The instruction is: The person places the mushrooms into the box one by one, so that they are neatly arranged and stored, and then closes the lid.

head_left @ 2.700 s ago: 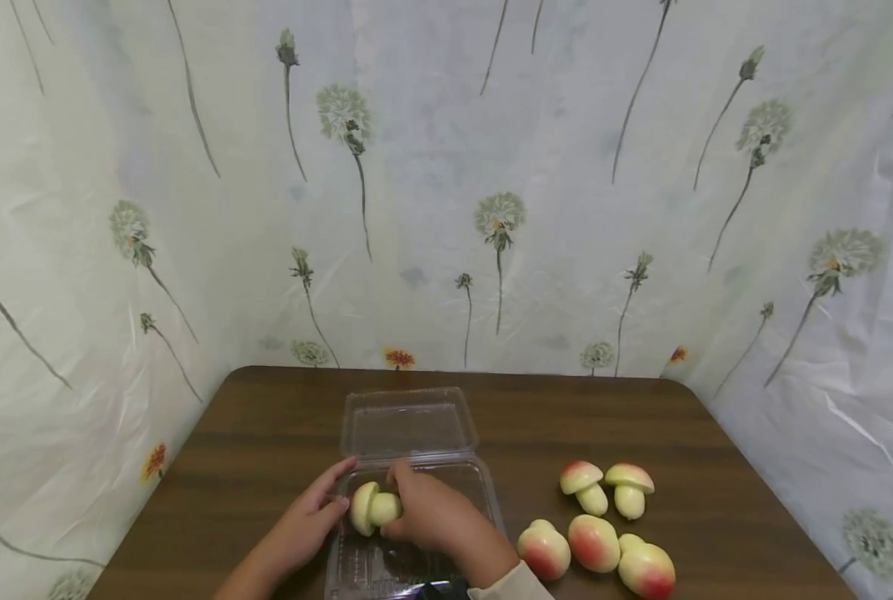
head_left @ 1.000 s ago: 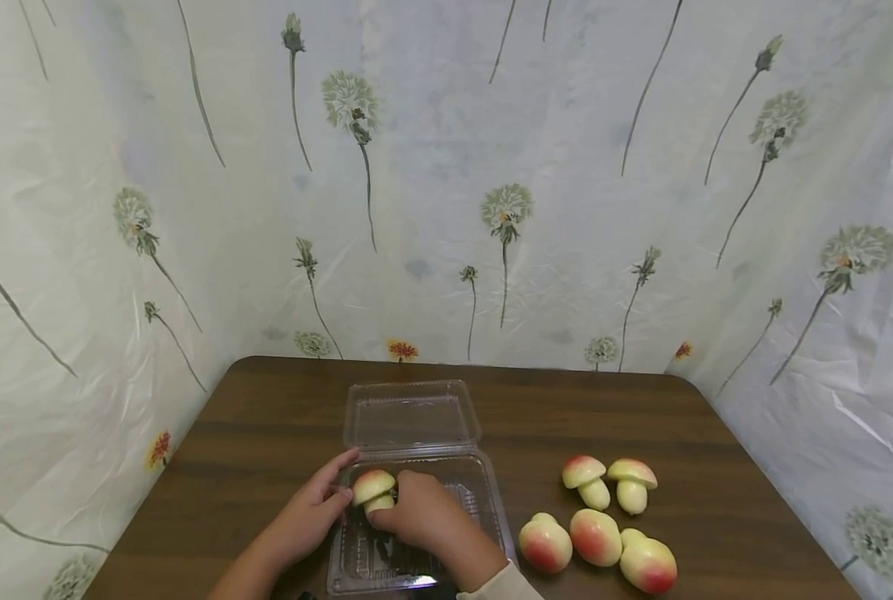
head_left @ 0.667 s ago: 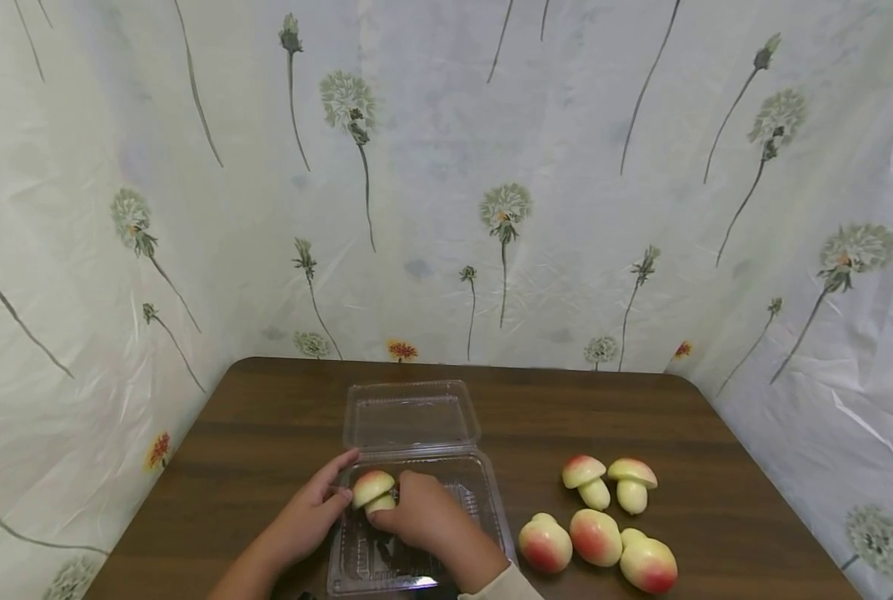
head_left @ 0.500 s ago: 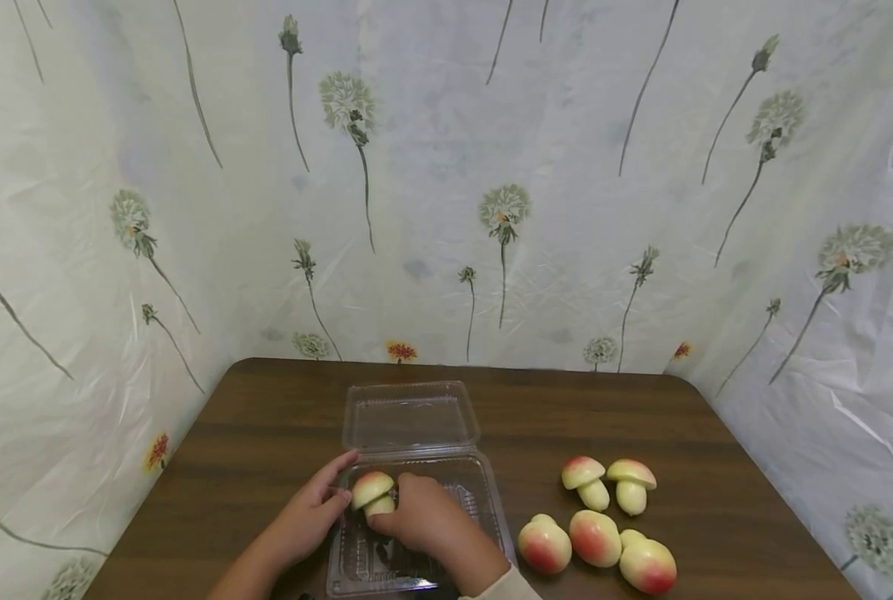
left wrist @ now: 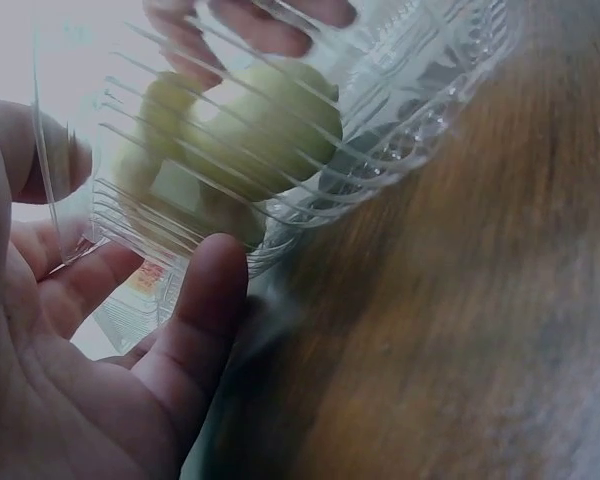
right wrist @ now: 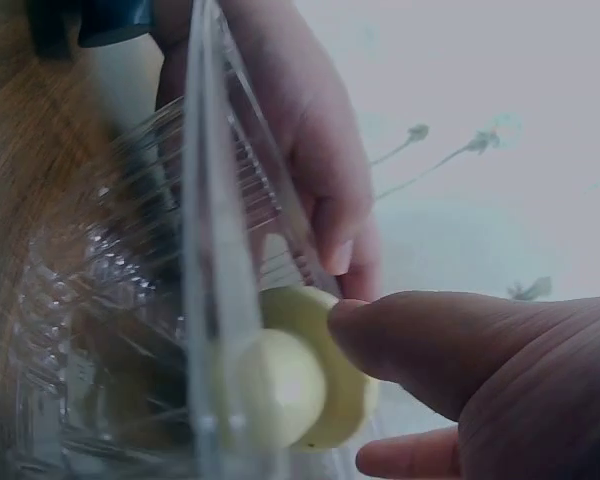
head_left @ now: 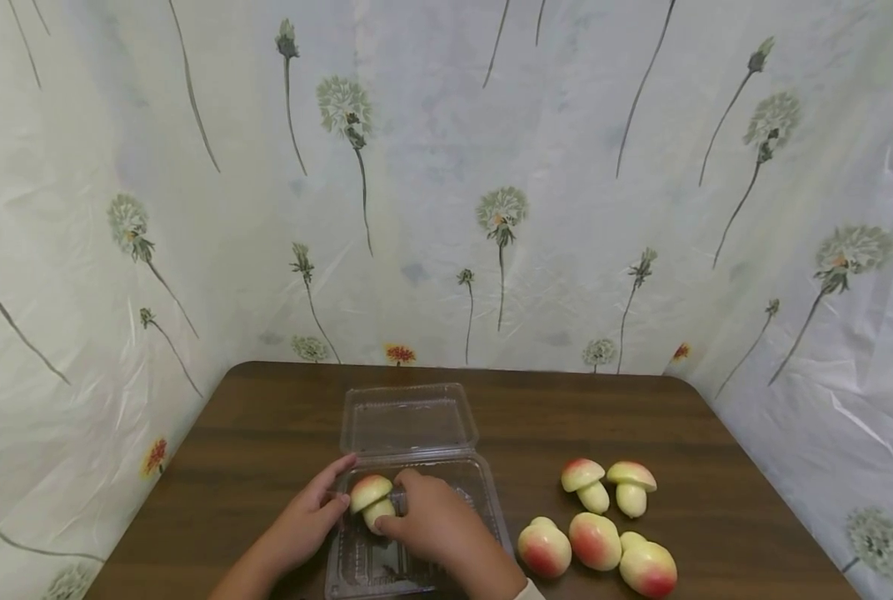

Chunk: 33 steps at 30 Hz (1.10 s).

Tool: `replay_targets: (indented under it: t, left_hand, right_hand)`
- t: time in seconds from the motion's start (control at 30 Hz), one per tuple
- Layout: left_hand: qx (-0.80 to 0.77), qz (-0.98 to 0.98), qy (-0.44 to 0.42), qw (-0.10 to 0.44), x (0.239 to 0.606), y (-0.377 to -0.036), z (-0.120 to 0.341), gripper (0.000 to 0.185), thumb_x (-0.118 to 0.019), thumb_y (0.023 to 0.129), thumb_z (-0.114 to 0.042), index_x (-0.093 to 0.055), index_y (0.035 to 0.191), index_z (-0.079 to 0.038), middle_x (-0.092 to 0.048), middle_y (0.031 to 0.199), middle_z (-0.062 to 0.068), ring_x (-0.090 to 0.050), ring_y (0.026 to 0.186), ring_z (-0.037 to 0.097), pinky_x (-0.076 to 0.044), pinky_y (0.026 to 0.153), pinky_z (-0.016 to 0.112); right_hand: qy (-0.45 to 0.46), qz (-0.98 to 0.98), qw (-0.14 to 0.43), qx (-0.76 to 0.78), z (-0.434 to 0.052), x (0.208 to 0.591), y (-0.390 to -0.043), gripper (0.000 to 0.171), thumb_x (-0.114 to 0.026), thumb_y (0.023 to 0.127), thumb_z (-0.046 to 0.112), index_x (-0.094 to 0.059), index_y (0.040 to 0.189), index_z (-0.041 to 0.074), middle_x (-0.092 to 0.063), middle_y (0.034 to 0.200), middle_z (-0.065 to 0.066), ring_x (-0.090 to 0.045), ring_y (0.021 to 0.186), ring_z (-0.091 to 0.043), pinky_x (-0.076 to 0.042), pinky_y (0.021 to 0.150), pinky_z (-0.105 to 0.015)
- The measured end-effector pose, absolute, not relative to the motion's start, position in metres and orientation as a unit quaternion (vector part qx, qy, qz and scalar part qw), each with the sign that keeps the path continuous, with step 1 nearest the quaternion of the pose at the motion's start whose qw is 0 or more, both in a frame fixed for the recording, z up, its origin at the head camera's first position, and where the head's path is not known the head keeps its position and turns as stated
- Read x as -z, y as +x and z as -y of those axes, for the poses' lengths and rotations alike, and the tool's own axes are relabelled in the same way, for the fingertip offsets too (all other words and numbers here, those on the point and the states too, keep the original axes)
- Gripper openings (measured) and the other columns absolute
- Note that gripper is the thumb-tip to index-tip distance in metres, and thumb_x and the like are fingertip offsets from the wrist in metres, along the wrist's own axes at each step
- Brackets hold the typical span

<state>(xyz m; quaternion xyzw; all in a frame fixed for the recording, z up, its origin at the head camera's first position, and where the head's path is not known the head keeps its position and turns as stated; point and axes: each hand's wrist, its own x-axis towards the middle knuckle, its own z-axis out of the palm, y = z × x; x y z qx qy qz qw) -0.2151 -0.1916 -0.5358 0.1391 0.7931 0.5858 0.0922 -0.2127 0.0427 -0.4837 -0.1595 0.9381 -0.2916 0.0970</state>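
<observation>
Standing upright in the near-left corner of the clear clamshell box [head_left: 484,492]: a toy mushroom [head_left: 371,500], being pinched at the stem by the right hand [head_left: 431,525]. Bracing the box's left wall with relaxed, straight fingers: the left hand [head_left: 307,521]. Possibly toppling on release, given the ribbed floor and narrow stem.

Five mushrooms [head_left: 595,521] crowd the container's [head_left: 416,433] right side.

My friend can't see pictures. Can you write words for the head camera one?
A right hand holds a toy mushroom in a clear plastic box that the left hand touches. Five more mushrooms lie on the brown table.
</observation>
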Motion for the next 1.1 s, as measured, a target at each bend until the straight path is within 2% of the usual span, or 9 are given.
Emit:
replay_targets:
  t: [0.07,0.17,0.4,0.57,0.83,1.1]
  left_hand:
    - [-0.585,-0.794,0.138,0.091,0.536,-0.215,0.191,0.059,-0.052,0.108,-0.009,-0.032,0.163,-0.008,-0.034,0.165,0.022,-0.063,0.085,0.022,-0.055,0.075,0.028]
    - [-0.584,-0.795,0.132,0.093,0.536,-0.215,0.189,0.059,-0.052,0.108,-0.009,-0.032,0.163,-0.010,-0.036,0.165,0.020,-0.063,0.086,0.023,-0.055,0.075,0.028]
    - [-0.576,-0.801,0.131,0.098,0.538,-0.215,0.188,0.058,-0.052,0.109,-0.012,-0.033,0.164,-0.013,-0.035,0.167,0.017,-0.063,0.089,0.023,-0.055,0.076,0.029]
    - [-0.575,-0.803,0.126,0.096,0.537,-0.214,0.191,0.058,-0.053,0.109,-0.013,-0.034,0.164,-0.014,-0.036,0.166,0.016,-0.062,0.089,0.022,-0.054,0.076,0.028]
    - [-0.582,-0.795,0.131,0.107,0.537,-0.215,0.191,0.060,-0.052,0.109,-0.013,-0.030,0.165,-0.014,-0.033,0.169,0.014,-0.062,0.093,0.023,-0.054,0.079,0.029]
    - [-0.576,-0.799,0.137,0.103,0.539,-0.215,0.193,0.061,-0.053,0.108,-0.013,-0.031,0.165,-0.015,-0.032,0.168,0.016,-0.062,0.094,0.025,-0.055,0.079,0.029]
  right_hand:
    - [-0.163,-0.937,0.092,0.296,-0.045,0.481,-0.211,0.059,-0.082,0.087,0.048,-0.067,0.128,0.008,-0.069,0.089,0.004,-0.059,0.070,-0.013,-0.051,0.059,-0.038]
    - [-0.169,-0.934,0.085,0.302,-0.050,0.474,-0.209,0.054,-0.080,0.090,0.047,-0.068,0.127,0.010,-0.069,0.088,0.006,-0.060,0.071,-0.011,-0.051,0.058,-0.036]
    - [-0.189,-0.925,0.080,0.320,-0.059,0.457,-0.202,0.051,-0.077,0.093,0.044,-0.067,0.131,0.012,-0.072,0.106,0.002,-0.067,0.087,-0.013,-0.056,0.069,-0.037]
    - [-0.197,-0.921,0.071,0.328,-0.060,0.452,-0.195,0.048,-0.076,0.095,0.045,-0.068,0.131,0.015,-0.071,0.108,0.004,-0.066,0.089,-0.011,-0.055,0.071,-0.034]
    - [-0.209,-0.920,0.052,0.326,-0.065,0.451,-0.189,0.044,-0.073,0.097,0.047,-0.066,0.130,0.019,-0.068,0.113,0.005,-0.068,0.098,-0.016,-0.056,0.073,-0.032]
    - [-0.243,-0.910,0.005,0.335,-0.075,0.459,-0.187,0.043,-0.074,0.098,0.037,-0.064,0.134,0.017,-0.065,0.118,0.004,-0.065,0.100,-0.012,-0.056,0.077,-0.028]
